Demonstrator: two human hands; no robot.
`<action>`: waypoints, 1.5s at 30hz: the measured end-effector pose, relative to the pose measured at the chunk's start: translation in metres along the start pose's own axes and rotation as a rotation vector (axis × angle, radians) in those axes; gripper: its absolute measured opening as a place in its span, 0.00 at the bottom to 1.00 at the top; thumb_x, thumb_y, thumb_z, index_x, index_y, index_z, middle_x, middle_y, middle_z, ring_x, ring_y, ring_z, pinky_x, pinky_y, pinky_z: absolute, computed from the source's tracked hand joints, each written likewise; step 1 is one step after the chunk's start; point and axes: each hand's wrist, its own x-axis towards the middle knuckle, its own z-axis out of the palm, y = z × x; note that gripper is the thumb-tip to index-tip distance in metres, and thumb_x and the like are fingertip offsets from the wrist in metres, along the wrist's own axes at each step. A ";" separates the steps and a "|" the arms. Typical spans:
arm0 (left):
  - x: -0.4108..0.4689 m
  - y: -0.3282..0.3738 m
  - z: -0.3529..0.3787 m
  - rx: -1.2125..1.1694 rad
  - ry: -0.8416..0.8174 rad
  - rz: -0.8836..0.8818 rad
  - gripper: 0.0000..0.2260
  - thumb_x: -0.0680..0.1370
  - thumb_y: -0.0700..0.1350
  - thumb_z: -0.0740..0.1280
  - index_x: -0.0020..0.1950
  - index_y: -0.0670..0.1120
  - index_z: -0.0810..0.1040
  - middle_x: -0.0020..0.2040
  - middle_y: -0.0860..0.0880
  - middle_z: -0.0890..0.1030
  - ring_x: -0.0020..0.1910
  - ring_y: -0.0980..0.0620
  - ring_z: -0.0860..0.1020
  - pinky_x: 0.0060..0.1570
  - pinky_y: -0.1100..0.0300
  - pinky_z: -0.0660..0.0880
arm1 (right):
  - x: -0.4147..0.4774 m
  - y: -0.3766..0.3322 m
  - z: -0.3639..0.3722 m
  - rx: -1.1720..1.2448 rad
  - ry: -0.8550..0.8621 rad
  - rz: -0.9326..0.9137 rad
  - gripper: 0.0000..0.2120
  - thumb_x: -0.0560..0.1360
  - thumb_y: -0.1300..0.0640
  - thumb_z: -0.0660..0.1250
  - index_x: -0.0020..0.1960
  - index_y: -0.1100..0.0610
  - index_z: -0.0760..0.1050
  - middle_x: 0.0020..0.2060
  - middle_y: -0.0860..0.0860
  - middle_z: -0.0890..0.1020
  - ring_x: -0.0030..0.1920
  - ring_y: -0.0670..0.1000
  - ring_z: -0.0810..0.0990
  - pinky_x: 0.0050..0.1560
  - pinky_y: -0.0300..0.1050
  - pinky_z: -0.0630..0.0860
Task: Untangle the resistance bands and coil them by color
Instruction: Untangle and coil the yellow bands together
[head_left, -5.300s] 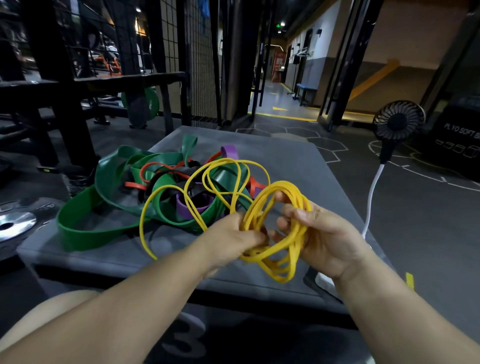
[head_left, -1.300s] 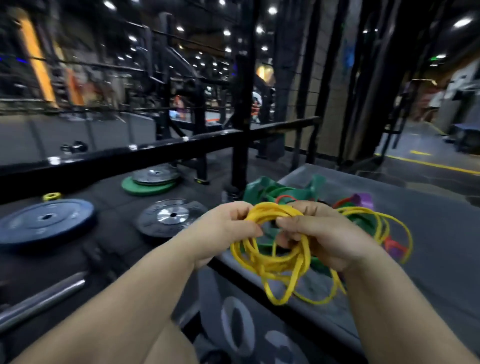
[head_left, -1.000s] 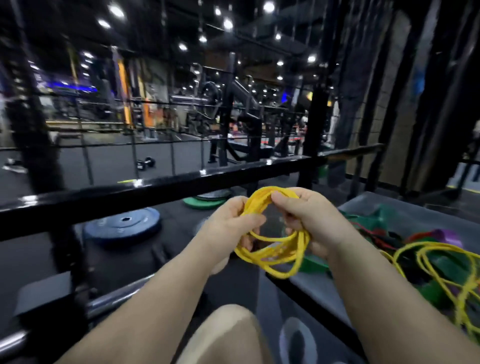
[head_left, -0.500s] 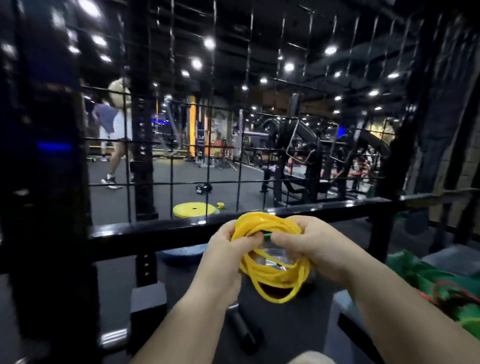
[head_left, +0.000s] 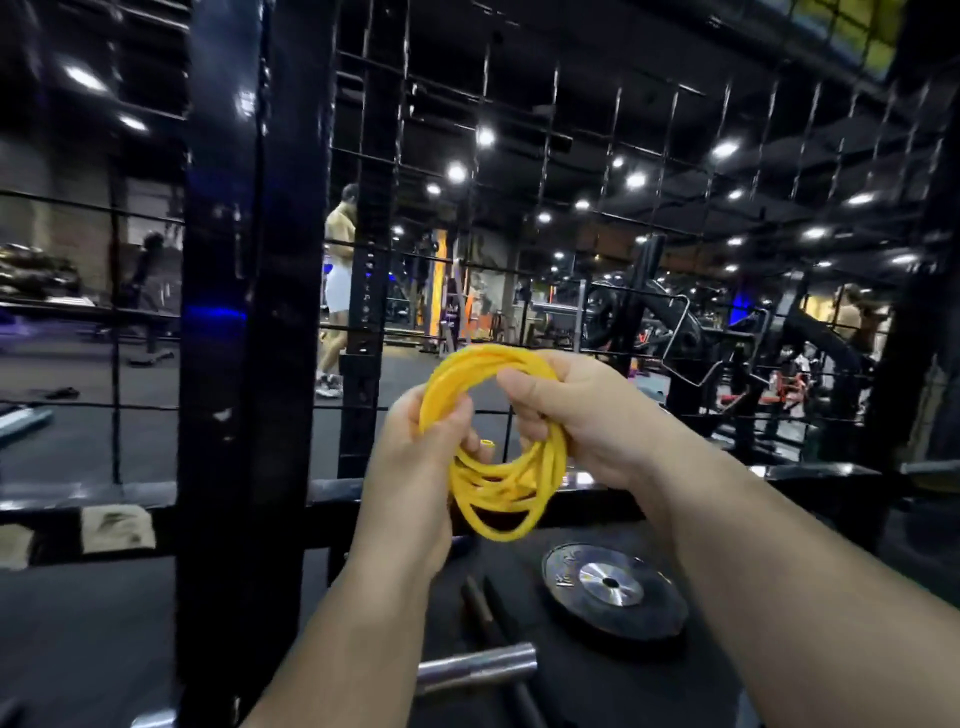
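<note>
**Desk:** What have you got on the head camera?

**Operator:** I see a yellow resistance band (head_left: 498, 493) wound into a coil of many loops. It is held up in the air between both hands, in front of me at about the middle of the view.

**Desk:** How does each hand hold it?

**Operator:** The left hand (head_left: 415, 467) has its fingers curled round the left side of the coil, with the thumb laid over the strands. The right hand (head_left: 587, 410) is closed on the upper right side. Its thumb and forefinger pinch the top strands, and the rest of the coil hangs down past its palm. I can't make out the right fingertips behind the loops.

**Desk:** Is the coil touching anything else?

**Operator:** Only the hands, as far as I can tell. Below it, on the dark floor, a black weight plate (head_left: 613, 587) with a metal hub lies flat. A steel bar end (head_left: 478, 667) lies near the plate, to its lower left.

**Desk:** And the surroundings?

**Operator:** A thick black upright post (head_left: 228, 364) stands to my left. Beyond the hands is wire mesh, and through it I see gym machines under ceiling lights. A person (head_left: 338, 280) in light clothes stands well beyond the mesh.
</note>
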 end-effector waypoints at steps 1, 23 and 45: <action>0.005 0.004 -0.002 0.028 0.019 0.048 0.02 0.79 0.41 0.64 0.49 0.47 0.75 0.30 0.52 0.73 0.29 0.55 0.74 0.31 0.60 0.73 | 0.008 -0.007 0.004 -0.034 0.008 -0.024 0.10 0.73 0.53 0.69 0.36 0.54 0.72 0.26 0.49 0.70 0.27 0.48 0.67 0.30 0.43 0.66; 0.029 -0.011 -0.008 0.576 0.240 0.006 0.15 0.77 0.49 0.67 0.56 0.55 0.62 0.46 0.52 0.76 0.40 0.53 0.77 0.40 0.54 0.77 | 0.050 0.020 0.024 -0.122 0.301 0.171 0.21 0.75 0.40 0.67 0.34 0.55 0.71 0.25 0.52 0.73 0.30 0.53 0.70 0.35 0.50 0.68; -0.033 -0.047 -0.013 0.475 0.165 -0.050 0.06 0.78 0.53 0.64 0.48 0.53 0.78 0.38 0.51 0.82 0.37 0.52 0.81 0.46 0.48 0.79 | -0.007 0.068 0.035 0.013 0.203 0.129 0.17 0.71 0.37 0.70 0.47 0.50 0.76 0.39 0.45 0.82 0.42 0.45 0.81 0.48 0.46 0.80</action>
